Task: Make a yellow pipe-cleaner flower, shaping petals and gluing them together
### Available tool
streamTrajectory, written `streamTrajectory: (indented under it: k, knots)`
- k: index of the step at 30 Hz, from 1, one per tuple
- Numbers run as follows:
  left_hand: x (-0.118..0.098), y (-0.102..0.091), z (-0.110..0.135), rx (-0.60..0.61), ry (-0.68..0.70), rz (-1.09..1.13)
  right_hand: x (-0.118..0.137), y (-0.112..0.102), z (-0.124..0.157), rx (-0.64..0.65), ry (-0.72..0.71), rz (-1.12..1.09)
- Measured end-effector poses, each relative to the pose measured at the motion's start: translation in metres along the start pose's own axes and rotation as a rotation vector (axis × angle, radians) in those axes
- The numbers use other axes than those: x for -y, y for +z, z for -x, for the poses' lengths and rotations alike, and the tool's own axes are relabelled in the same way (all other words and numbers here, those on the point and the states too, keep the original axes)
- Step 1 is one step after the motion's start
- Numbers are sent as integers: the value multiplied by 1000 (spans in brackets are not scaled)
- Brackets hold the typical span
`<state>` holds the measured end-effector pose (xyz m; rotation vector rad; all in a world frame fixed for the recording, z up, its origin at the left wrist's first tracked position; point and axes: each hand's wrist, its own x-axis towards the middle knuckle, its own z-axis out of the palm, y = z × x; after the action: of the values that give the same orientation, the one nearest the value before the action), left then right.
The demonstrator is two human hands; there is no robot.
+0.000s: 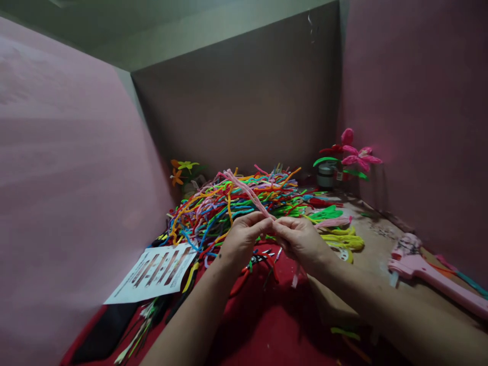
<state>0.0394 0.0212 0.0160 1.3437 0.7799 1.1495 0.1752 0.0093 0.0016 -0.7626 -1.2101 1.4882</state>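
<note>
A bundle of pink pipe cleaners slants up and away from my fingers, over a big heap of coloured pipe cleaners. My left hand pinches the bundle from the left. From the right, my right hand is closed on it too, with the fingertips of both hands meeting. Below my right hand hangs a pale pink end. Under my hands, pliers with red handles lie on the red cloth, partly hidden by my left forearm.
At left lie a printed sheet, a dark flat object and a yellow-and-black tool. A pink glue gun sits at right, near yellow pipe cleaners. Pink flowers and a grey pot stand behind. Pink walls flank both sides.
</note>
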Motion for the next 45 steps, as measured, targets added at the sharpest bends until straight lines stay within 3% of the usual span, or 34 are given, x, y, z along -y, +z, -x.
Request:
streamTrajectory:
  k: [7,13,20,24,30,33,35,36,40,42,45]
  knots:
    - [7,-2,0,-160,48,15,-8,-1,2,146,166,-67]
    - [2,-9,-2,-212,-123,314,-22,-1,7,278,259,-32]
    - [0,-15,-5,-126,-108,517,-13,0,20,353,126,26]
    - [-2,-11,-3,-57,-76,608,-10,-4,23,432,123,54]
    - [-3,-12,-3,-67,-7,651,-6,-16,21,501,25,234]
    - [-9,-19,-3,-96,16,689,9,-32,17,639,125,363]
    - [-15,-25,-2,-140,-1,710,18,-44,10,848,268,403]
    - [-16,-27,-2,-152,-11,712,21,-49,6,866,281,401]
    - [-11,-22,1,-59,-59,581,15,-49,-6,388,28,175]
    - [-3,-13,3,-8,-80,465,4,-40,-7,309,22,36]
    - [8,1,4,-41,-93,325,-10,-26,-5,261,69,-109]
